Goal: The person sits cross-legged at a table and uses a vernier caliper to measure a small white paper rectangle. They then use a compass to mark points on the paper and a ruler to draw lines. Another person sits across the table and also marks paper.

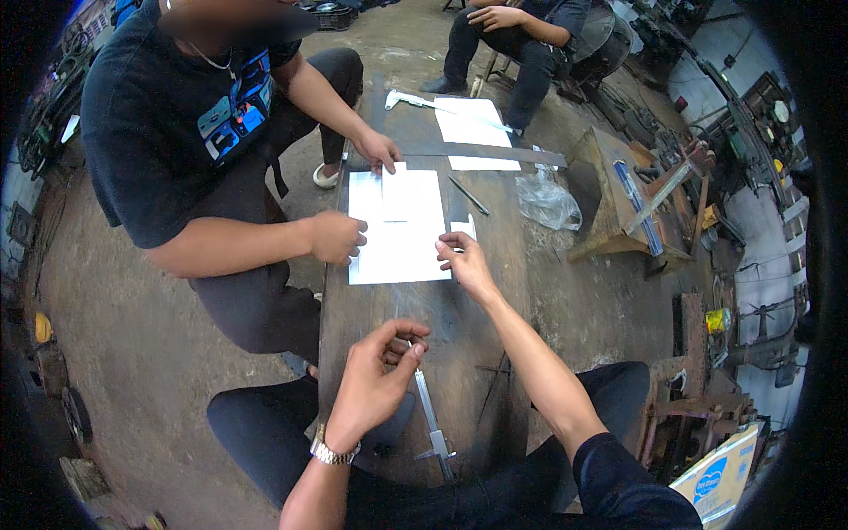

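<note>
My left hand (375, 380), with a metal-band watch at the wrist, is closed over the far end of a metal vernier caliper (427, 405). A pale sliver in line with its beam shows between thumb and fingers; the jaws point toward me. My right hand (468, 267) has bent fingers at the right edge of a large white sheet of paper (402, 256); what they pinch, if anything, is unclear. Across the sheet, a co-worker's hand (378, 150) touches a smaller white paper (406, 194) on top. That person's other hand (336, 237) rests at the sheet's left edge.
On the dark wooden bench (495, 309) lie a pen (468, 195), a long metal ruler (477, 154), a second caliper (446, 108) and more paper (473, 128). A clear plastic bag (548, 200) sits at the right edge. Beyond stands a wooden box (596, 199) with tools. Another person sits behind.
</note>
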`<state>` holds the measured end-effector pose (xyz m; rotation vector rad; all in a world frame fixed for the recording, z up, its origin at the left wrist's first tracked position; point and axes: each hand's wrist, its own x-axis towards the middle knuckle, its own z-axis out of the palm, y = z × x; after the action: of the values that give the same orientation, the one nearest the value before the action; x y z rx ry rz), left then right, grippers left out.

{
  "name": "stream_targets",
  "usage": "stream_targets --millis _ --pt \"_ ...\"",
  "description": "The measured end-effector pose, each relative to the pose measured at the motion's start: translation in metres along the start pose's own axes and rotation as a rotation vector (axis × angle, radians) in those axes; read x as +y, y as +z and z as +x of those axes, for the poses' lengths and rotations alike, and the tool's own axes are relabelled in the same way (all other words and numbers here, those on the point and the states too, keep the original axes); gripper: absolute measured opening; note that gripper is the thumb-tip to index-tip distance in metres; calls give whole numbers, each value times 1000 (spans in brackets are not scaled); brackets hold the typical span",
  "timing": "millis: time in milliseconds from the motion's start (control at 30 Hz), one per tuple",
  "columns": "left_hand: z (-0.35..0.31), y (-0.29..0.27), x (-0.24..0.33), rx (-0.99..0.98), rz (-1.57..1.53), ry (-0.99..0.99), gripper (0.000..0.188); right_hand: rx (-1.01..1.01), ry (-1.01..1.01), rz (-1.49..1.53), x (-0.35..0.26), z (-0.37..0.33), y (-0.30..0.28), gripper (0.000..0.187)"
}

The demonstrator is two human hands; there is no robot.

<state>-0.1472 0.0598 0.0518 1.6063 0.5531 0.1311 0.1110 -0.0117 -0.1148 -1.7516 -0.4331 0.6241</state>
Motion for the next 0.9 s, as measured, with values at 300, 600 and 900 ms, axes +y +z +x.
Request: stream_targets --millis 300,600,900 --pt "5 -10 14 10 17 -57 19 299 -89 -575 16 152 78 68" --pt "16 -20 15 17 -106 -60 19 -5 189 -42 -22 153 68 57" --pt "27 9 -4 183 -63 -70 38 -253 90 383 -91 -78 -11 49"
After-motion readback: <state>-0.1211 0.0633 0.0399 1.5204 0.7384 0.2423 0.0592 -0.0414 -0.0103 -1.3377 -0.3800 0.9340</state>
